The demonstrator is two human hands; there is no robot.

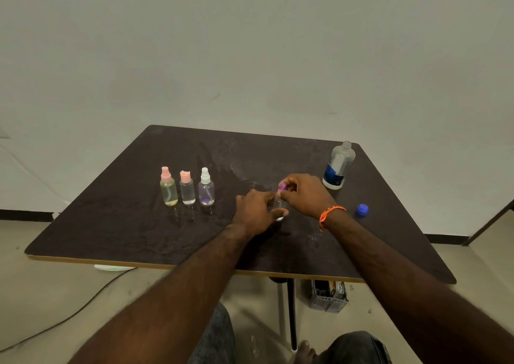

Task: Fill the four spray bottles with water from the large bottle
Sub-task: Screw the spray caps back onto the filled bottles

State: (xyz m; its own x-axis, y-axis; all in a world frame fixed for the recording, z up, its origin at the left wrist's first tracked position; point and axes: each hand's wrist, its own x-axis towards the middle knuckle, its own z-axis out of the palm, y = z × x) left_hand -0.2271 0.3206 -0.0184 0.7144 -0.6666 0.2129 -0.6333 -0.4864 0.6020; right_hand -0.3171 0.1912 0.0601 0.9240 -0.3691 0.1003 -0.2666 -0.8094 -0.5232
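Observation:
Three small spray bottles stand in a row on the dark table (116, 224): a pink-topped greenish one (168, 187), a pink-capped clear one (187, 189) and a white-topped one (206, 187) with purple at its base. A fourth small clear bottle (278, 204) stands near the table's middle. My left hand (257, 212) grips its body. My right hand (301, 195) pinches its purple top (282, 186). The large bottle (338, 165) stands uncapped at the right rear, its blue cap (361, 210) lying on the table in front of it.
The tabletop shows wet streaks behind the bottles. Under the table are its legs, a grey crate (328, 297) and a cable (69, 316) on the floor. A dark bar (486, 223) slants in at the right edge. My knees sit below the front edge.

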